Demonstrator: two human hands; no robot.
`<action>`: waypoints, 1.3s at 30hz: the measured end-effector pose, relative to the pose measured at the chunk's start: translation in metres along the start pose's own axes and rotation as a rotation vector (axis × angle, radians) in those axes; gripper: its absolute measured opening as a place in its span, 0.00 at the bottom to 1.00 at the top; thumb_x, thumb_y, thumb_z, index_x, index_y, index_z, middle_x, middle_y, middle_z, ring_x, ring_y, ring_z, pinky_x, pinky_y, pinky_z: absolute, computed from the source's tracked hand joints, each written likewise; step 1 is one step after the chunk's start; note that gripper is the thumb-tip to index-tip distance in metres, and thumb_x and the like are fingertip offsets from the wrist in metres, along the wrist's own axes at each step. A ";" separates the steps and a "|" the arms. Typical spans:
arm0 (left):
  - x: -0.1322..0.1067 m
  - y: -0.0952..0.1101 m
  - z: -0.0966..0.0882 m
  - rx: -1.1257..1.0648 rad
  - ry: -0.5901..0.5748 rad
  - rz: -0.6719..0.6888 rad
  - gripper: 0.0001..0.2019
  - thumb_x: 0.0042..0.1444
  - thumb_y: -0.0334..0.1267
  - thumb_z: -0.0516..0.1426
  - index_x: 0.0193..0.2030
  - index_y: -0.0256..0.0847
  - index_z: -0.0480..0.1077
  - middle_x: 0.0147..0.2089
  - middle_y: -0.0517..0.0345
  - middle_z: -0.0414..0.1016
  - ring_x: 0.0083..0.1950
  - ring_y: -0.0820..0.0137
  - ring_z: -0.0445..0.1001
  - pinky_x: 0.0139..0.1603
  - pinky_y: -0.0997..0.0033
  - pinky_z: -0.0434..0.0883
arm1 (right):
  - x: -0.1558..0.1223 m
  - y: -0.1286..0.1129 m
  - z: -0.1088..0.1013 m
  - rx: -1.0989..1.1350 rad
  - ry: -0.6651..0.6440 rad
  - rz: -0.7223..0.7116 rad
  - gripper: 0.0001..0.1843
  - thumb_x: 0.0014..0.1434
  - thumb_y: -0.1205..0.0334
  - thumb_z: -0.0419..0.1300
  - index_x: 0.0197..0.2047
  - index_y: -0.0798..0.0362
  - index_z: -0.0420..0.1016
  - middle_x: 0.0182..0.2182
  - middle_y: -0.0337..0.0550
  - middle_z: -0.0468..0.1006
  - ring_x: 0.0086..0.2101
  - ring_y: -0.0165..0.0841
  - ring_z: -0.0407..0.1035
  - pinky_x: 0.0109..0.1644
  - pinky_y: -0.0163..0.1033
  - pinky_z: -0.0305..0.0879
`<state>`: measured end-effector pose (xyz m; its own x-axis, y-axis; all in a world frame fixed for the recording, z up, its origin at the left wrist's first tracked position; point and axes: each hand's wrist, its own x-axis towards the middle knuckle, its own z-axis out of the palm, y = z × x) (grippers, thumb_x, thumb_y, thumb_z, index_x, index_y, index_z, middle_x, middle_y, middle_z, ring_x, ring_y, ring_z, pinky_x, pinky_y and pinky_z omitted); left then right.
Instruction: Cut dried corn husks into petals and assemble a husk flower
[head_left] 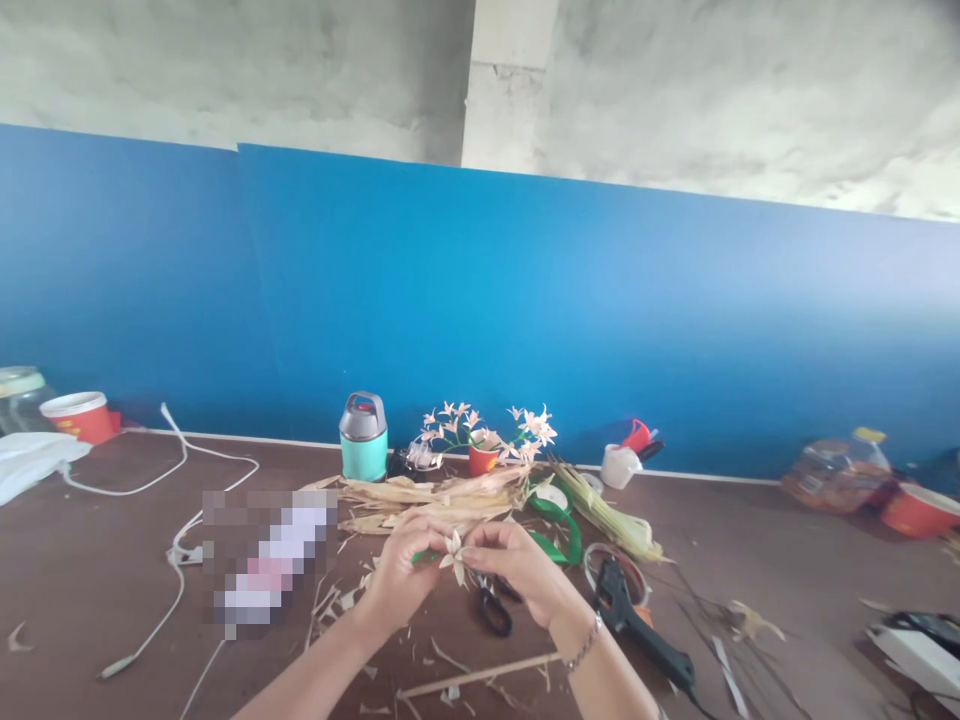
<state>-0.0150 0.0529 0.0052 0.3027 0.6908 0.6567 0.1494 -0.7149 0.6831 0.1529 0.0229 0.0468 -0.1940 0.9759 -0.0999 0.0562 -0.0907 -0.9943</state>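
Note:
Over the middle of the table, a small pale flower [454, 560] with pointed petals, apparently made of dried husk, is between my two hands. My left hand [409, 565] is closed around its green stem [424, 556], a short piece of which shows at the fingers. From the other side, the thumb and fingers of my right hand [517, 560] pinch at the petals. Black scissors [495, 612] lie on the table just below the hands. To the right of my right wrist lies a black glue gun [641, 625]. Dried husks [427, 495] are spread behind my hands.
Finished-looking flowers stand in a red pot [484, 457] by the blue partition [480, 300]. Nearby are a teal container [364, 450], green tape [574, 540], a husk bundle [607, 510] and a white cup [619, 466]. A white cable [180, 590] runs left; scraps and a stick [480, 676] lie in front.

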 end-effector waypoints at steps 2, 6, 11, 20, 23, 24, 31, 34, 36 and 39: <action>0.000 0.002 0.000 -0.021 -0.003 -0.015 0.06 0.49 0.29 0.60 0.24 0.42 0.73 0.29 0.57 0.76 0.35 0.67 0.69 0.39 0.68 0.65 | -0.001 0.000 -0.001 0.107 -0.046 0.040 0.11 0.40 0.58 0.68 0.20 0.55 0.73 0.18 0.34 0.68 0.21 0.25 0.56 0.27 0.32 0.49; 0.000 0.004 -0.001 -0.067 -0.016 -0.047 0.05 0.48 0.30 0.61 0.25 0.43 0.74 0.29 0.57 0.75 0.35 0.67 0.69 0.39 0.68 0.65 | -0.001 0.003 -0.002 0.229 -0.085 0.028 0.12 0.39 0.60 0.71 0.21 0.56 0.73 0.20 0.35 0.71 0.24 0.25 0.59 0.28 0.32 0.50; 0.000 0.002 -0.002 -0.107 -0.014 -0.085 0.03 0.47 0.32 0.62 0.25 0.43 0.74 0.29 0.58 0.75 0.36 0.67 0.69 0.40 0.68 0.65 | 0.003 0.008 -0.004 0.242 -0.083 -0.007 0.12 0.38 0.60 0.71 0.22 0.56 0.73 0.21 0.35 0.72 0.23 0.24 0.58 0.28 0.32 0.50; 0.002 0.004 -0.002 -0.053 -0.063 -0.123 0.06 0.45 0.27 0.61 0.24 0.42 0.73 0.30 0.58 0.74 0.38 0.66 0.68 0.42 0.66 0.63 | 0.000 0.002 -0.008 0.116 -0.008 -0.021 0.11 0.49 0.55 0.65 0.28 0.55 0.76 0.22 0.36 0.71 0.22 0.25 0.56 0.27 0.32 0.50; 0.000 0.004 0.000 -0.032 -0.088 -0.110 0.09 0.44 0.23 0.57 0.23 0.42 0.73 0.30 0.57 0.73 0.38 0.66 0.67 0.42 0.66 0.63 | 0.000 0.002 -0.006 0.062 -0.014 -0.026 0.11 0.46 0.56 0.66 0.24 0.56 0.74 0.21 0.36 0.71 0.23 0.25 0.57 0.27 0.33 0.50; 0.000 0.003 0.000 -0.026 -0.093 -0.105 0.10 0.44 0.22 0.56 0.23 0.42 0.73 0.30 0.57 0.73 0.37 0.66 0.67 0.42 0.66 0.63 | 0.001 0.003 -0.005 0.050 -0.001 -0.008 0.11 0.45 0.57 0.66 0.22 0.56 0.73 0.19 0.35 0.70 0.22 0.25 0.56 0.27 0.33 0.49; -0.001 0.003 -0.001 -0.019 -0.069 -0.080 0.09 0.44 0.23 0.57 0.24 0.42 0.73 0.31 0.57 0.73 0.38 0.66 0.69 0.41 0.67 0.65 | 0.004 0.010 -0.001 0.055 0.070 0.071 0.08 0.44 0.61 0.63 0.19 0.56 0.72 0.15 0.33 0.65 0.19 0.24 0.52 0.24 0.33 0.44; 0.001 0.003 -0.002 -0.018 -0.046 -0.088 0.07 0.46 0.25 0.58 0.23 0.41 0.72 0.30 0.57 0.73 0.36 0.67 0.69 0.40 0.68 0.65 | 0.003 0.009 -0.001 0.081 0.082 0.056 0.09 0.46 0.59 0.63 0.22 0.55 0.73 0.17 0.33 0.67 0.20 0.25 0.54 0.24 0.33 0.47; 0.001 0.001 -0.002 -0.016 -0.012 -0.098 0.07 0.46 0.26 0.57 0.23 0.41 0.71 0.30 0.57 0.73 0.36 0.66 0.69 0.40 0.67 0.65 | 0.002 0.009 -0.003 0.080 0.112 0.038 0.10 0.48 0.56 0.63 0.24 0.54 0.73 0.19 0.34 0.68 0.21 0.25 0.55 0.25 0.32 0.48; 0.001 -0.002 -0.003 -0.004 0.065 -0.114 0.05 0.46 0.27 0.57 0.25 0.41 0.71 0.31 0.56 0.73 0.37 0.65 0.70 0.41 0.66 0.66 | 0.002 0.010 -0.005 0.041 0.090 0.047 0.11 0.48 0.54 0.64 0.26 0.54 0.75 0.19 0.35 0.68 0.21 0.25 0.54 0.24 0.32 0.47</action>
<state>-0.0179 0.0558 0.0054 0.2221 0.7733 0.5939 0.1756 -0.6309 0.7557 0.1574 0.0251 0.0371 -0.1035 0.9840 -0.1447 0.0225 -0.1432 -0.9894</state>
